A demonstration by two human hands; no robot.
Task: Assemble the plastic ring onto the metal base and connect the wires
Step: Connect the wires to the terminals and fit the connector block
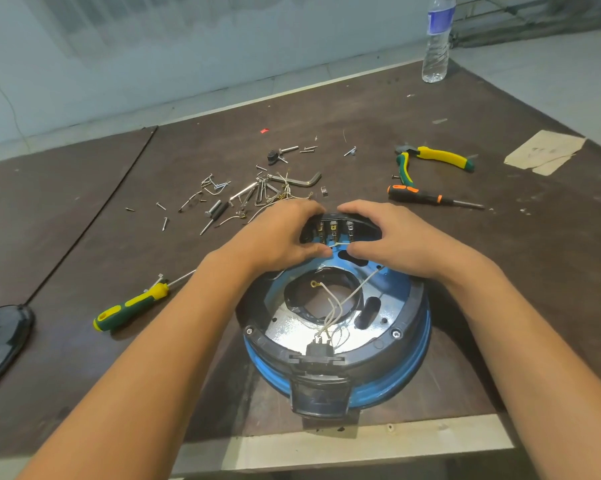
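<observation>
Head view: the plastic ring (415,306), seated on the metal base (285,329), is gripped at its far side by the curled left hand (285,233) and right hand (390,237); the thin, limp wires (337,306) are likely best pinched near their ends.

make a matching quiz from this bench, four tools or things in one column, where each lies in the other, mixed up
Things:
1. bottle
2. pliers
3. yellow screwdriver
4. hex key

Places:
A. left of the base
B. far right corner of the table
C. at the right end of the loose screws
D. just beyond the black screwdriver

Pairs: 1-B, 2-D, 3-A, 4-C
</observation>
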